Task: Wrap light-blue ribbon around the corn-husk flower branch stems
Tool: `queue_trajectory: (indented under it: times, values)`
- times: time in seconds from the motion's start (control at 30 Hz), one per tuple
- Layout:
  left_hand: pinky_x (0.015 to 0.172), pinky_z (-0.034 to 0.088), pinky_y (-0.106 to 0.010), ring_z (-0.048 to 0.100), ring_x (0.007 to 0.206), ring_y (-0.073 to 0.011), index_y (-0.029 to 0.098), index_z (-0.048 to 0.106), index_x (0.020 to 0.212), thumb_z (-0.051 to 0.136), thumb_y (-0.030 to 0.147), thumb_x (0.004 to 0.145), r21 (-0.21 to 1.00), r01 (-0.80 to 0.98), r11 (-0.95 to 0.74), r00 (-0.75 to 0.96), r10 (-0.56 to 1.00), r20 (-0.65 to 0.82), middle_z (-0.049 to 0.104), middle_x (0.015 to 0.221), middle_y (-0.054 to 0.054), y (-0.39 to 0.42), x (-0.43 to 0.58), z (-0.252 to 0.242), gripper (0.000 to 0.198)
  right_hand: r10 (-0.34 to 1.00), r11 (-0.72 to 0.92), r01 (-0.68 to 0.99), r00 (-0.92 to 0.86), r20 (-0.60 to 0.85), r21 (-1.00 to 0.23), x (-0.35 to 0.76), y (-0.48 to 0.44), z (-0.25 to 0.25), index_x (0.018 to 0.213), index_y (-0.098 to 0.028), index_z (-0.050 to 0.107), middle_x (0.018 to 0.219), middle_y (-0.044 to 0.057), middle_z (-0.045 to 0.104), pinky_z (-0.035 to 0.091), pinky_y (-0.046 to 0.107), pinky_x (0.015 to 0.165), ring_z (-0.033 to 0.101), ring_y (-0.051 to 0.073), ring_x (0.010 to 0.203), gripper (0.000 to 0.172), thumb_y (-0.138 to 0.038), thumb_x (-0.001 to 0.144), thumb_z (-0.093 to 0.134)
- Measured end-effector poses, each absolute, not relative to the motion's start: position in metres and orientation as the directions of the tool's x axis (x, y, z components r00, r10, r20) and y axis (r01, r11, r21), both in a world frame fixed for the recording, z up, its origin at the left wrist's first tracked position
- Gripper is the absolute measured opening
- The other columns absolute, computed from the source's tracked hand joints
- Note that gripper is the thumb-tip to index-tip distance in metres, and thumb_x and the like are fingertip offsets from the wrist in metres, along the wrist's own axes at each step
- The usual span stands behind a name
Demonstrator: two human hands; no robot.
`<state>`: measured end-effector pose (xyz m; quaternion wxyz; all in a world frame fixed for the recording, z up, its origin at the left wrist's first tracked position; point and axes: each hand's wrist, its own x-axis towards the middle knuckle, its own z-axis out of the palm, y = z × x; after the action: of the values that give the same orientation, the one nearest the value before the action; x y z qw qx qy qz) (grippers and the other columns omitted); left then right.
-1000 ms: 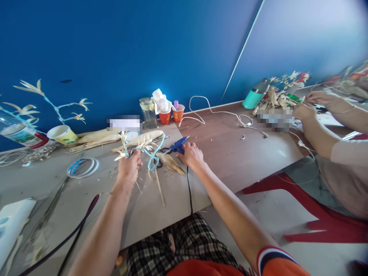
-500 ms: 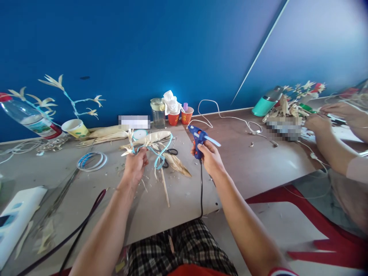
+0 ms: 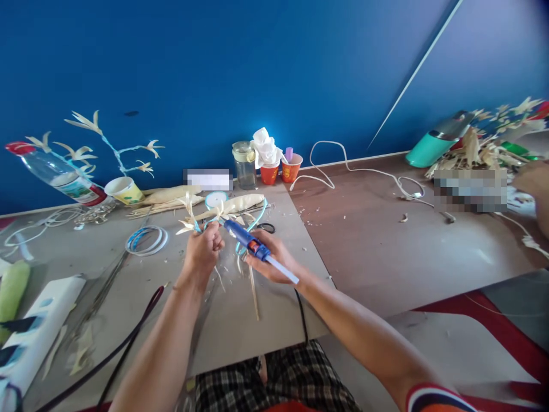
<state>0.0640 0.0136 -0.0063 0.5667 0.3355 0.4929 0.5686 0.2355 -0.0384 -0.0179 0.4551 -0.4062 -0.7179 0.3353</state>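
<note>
- My left hand (image 3: 206,246) is closed in a loose fist on the pale flower sprig (image 3: 189,214), gripping its blue-wrapped stem, with the petals poking out past my knuckles.
- My right hand (image 3: 274,257) is wrapped around the blue glue gun (image 3: 246,237); a glue stick (image 3: 282,269) sticks out of its back end. I cannot tell whether a finger is pressing the trigger.
- The sprig is above the table (image 3: 231,332), in front of the long husk (image 3: 244,203), and the gun's nozzle points at it, right by my left fingertips. Contact is too small to make out.
- I judge the step in hand to be gluing: the nozzle is lined up with the stem, and I see no glue there.
- To my mind, the next move calls for a steady left grip, a light squeeze on the right, and fingertips clear of the hot tip.
- The blue strip (image 3: 262,209) curling beside the gun also needs to stay clear of the nozzle.
</note>
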Motion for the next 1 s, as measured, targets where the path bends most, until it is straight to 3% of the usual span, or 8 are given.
queue_trajectory:
  times: [0.17,0.63,1.0]
  values:
    - [0.038,0.023,-0.017,0.024,0.040,-0.0021,0.019,0.035,0.056,0.067,0.017,0.063,0.937,-0.318,0.145,-0.130,0.972,-0.195,0.028,0.048,0.010,0.014,0.066,-0.005,0.033,0.902,0.427,0.365,-0.238,0.361,-0.827,0.234,-0.038,-0.035,0.096,-0.019,0.053,0.084,0.003,0.058,0.041,0.028,0.069,0.052,0.016,0.075,0.024,-0.029,0.075,0.061]
    - [0.038,0.024,-0.018,0.026,0.037,-0.0027,0.017,0.047,0.060,0.072,0.020,0.060,0.924,-0.357,0.137,-0.138,0.971,-0.197,0.030,0.043,0.012,0.015,0.069,-0.007,0.025,0.943,0.325,0.435,-0.212,0.256,-0.839,0.230,-0.036,-0.035,0.090,-0.019,0.052,0.081,0.003,0.055,0.038,0.027,0.067,0.050,0.017,0.073,0.017,-0.032,0.079,0.055]
    - [0.038,0.023,-0.018,0.025,0.037,-0.0023,0.017,0.045,0.058,0.073,0.020,0.061,0.916,-0.379,0.134,-0.110,0.976,-0.189,0.031,0.043,0.011,0.014,0.070,-0.005,0.029,0.908,0.416,0.431,-0.251,0.337,-0.800,0.231,-0.035,-0.041,0.093,-0.019,0.053,0.085,0.003,0.057,0.039,0.026,0.068,0.052,0.016,0.075,0.017,-0.033,0.083,0.055]
